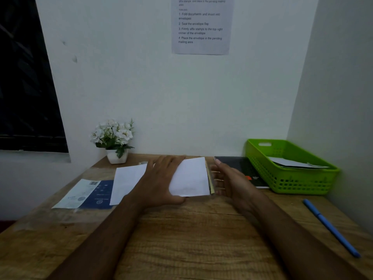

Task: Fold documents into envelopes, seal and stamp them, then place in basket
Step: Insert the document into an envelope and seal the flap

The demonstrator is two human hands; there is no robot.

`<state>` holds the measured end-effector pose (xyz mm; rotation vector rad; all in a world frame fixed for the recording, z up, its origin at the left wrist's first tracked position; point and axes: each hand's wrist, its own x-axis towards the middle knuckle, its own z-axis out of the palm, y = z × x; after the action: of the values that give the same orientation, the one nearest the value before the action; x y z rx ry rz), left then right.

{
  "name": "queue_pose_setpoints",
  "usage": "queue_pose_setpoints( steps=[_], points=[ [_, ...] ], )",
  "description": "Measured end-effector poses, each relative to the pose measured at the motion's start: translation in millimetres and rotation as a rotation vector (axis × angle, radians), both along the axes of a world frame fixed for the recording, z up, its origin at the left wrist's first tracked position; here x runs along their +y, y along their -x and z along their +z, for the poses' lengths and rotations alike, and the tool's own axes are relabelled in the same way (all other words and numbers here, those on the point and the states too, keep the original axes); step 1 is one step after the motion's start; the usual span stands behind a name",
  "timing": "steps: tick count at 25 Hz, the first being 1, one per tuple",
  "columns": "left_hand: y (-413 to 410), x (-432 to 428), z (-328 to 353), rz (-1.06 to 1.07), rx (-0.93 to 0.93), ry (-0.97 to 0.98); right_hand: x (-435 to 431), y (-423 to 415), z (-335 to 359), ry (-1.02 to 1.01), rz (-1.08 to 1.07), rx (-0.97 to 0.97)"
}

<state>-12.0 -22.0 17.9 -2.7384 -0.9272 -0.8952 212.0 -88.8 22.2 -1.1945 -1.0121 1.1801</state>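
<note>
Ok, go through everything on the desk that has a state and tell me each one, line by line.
envelope: held up off the desk
left hand: grips the envelope's left side
right hand: open, fingers at the envelope's right edge
basket: upright, papers inside
loose sheet: flat, unfolded
notebook: closed, flat
pen: lying on the desk
flower pot: upright

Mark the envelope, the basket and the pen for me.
envelope (pixel 189 176), head view, middle of its white face.
basket (pixel 298 181), head view, front wall.
pen (pixel 331 229), head view, middle of the barrel.
</note>
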Motion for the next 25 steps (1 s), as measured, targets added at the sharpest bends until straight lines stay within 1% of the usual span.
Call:
queue_pose_setpoints(
  steps=[7, 13, 18, 22, 25],
  points=[
    [1, 2, -1, 0.053, 0.056, -0.032, -1, -3, 1, -0.060, 0.030, 0.050],
    [-1, 3, -3, 0.077, 0.111, -0.051, -5, 0, 0, -0.097, 0.087, -0.018],
    [-3, 0, -2, 0.073, 0.149, -0.057, -4, 0, -1, -0.076, 0.020, -0.078],
    [-7, -4, 1, 0.065, 0.174, -0.079, -4, 2, -2, -0.066, 0.018, -0.100],
    [-9, -3, -1, 0.060, 0.184, -0.067, -4, 4, -2, -0.068, -0.008, -0.153]
  ],
)
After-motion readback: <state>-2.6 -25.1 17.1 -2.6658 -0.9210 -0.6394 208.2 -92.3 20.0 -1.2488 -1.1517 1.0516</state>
